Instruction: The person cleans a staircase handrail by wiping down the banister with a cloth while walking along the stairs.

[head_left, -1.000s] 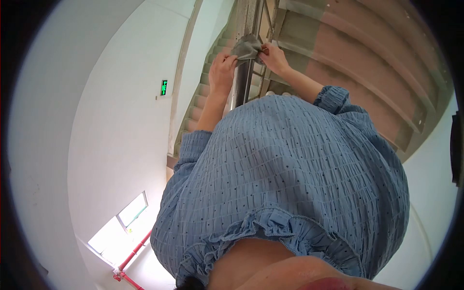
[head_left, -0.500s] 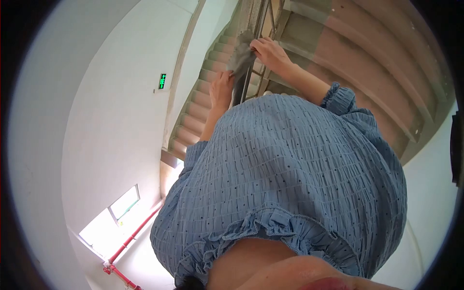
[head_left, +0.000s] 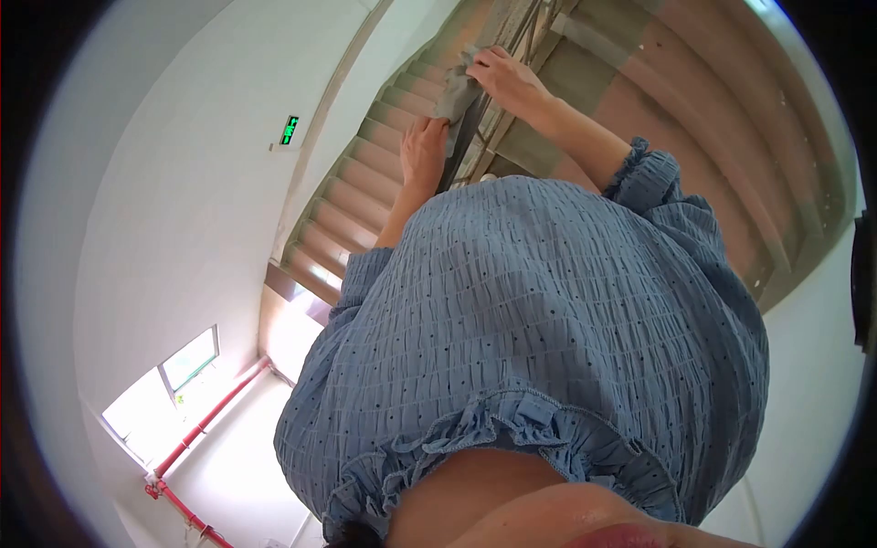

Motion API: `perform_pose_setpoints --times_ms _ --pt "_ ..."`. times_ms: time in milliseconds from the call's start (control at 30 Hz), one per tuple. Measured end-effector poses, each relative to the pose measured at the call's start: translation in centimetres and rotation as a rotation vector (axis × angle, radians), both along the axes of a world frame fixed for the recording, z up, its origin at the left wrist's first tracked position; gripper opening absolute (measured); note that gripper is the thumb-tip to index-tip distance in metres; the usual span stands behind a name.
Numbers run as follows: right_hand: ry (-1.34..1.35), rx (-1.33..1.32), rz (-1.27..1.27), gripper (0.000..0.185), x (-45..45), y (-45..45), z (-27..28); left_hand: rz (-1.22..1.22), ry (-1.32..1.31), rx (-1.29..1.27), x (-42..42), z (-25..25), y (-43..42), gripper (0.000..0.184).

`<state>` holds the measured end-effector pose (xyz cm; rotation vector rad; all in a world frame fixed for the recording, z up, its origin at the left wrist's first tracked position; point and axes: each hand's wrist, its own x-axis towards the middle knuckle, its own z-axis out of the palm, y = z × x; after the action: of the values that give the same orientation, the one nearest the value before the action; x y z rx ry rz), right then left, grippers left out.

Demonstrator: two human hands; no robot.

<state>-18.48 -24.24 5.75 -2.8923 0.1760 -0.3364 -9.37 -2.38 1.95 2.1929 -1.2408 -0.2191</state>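
Now we keep our left hand pinched on the near-left end and our right hand on the far-right end of the grey cloth, which, bunched a second ago, stretches along the handrail, seemingly covering more length.

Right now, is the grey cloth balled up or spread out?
Spread lengthwise, though wrinkled: the grey cloth runs along the railing from the left hand to the right hand.

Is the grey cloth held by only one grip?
No, the left grip holds the near end of the grey cloth and the right grip holds its far end.
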Motion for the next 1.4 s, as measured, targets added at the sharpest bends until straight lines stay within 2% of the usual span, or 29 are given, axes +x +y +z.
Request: perform_pose_setpoints --times_ms 33,100,167,200,267,400,467,567,667,867,933,1067,1133,1200,1267,1367,1400 --pt "-0.104 0.030 -0.007 0.022 0.3 0.3 -0.1 0.037 -0.018 -0.026 0.2 -0.3 0.0 0.012" --pt "-0.109 0.013 0.019 0.024 0.5 0.2 -0.2 0.078 -0.036 -0.050 0.4 -0.8 0.6 0.013" --pt "-0.114 -0.004 0.044 0.026 0.8 0.2 -0.5 0.069 0.131 -0.085 0.5 -1.2 1.5 0.015" --pt "-0.069 -0.028 0.042 0.026 1.0 0.2 -0.3 0.073 0.132 -0.085 0.7 -2.0 2.0 0.015" --pt "-0.022 -0.052 0.044 0.026 1.6 1.0 -0.2 0.220 0.319 -0.058 1.4 -3.5 3.0 0.016" --pt "0.069 -0.083 0.146 0.018 3.4 3.0 -0.7 0.314 0.350 -0.089 3.6 -3.8 5.8 0.016" --pt "0.106 -0.089 0.147 0.016 3.8 3.0 -0.8 0.153 0.414 -0.118 4.7 -3.6 6.3 0.019" --pt "0.092 -0.068 0.149 0.014 4.1 2.0 -0.2 0.048 0.406 -0.127 5.3 -2.6 5.7 0.022" --pt "0.193 -0.054 0.118 0.016 4.5 2.2 0.2 0.014 0.487 -0.072 6.2 -2.2 6.2 0.025" --pt "0.174 -0.021 0.157 0.024 5.5 6.0 -1.3 0.032 0.391 0.032 7.7 -5.3 11.0 0.027" --pt "0.053 -0.070 0.154 0.029 6.3 7.7 -2.6 0.056 0.330 0.024 7.9 -5.1 12.4 0.026" --pt "0.022 -0.040 0.158 0.028 8.4 12.0 -4.1 0.102 0.229 -0.034 9.0 -5.2 16.4 0.024" --pt "-0.047 -0.043 0.134 0.025 9.6 14.3 -4.6 0.138 0.217 -0.069 10.4 -6.7 18.9 0.022" --pt "0.019 -0.057 0.179 0.024 10.8 17.5 -5.7 0.175 0.204 -0.104 11.6 -8.4 21.5 0.021" --pt "0.089 -0.074 0.200 0.024 11.1 19.4 -6.6 0.242 0.203 0.047 12.2 -10.2 23.4 0.020" --pt "0.112 -0.153 0.260 0.023 11.1 19.7 -7.7 0.223 0.272 0.132 11.9 -9.8 23.3 0.023" --pt "0.063 -0.129 0.207 0.023 11.4 18.9 -8.2 0.234 0.279 0.132 12.0 -9.0 22.9 0.023"
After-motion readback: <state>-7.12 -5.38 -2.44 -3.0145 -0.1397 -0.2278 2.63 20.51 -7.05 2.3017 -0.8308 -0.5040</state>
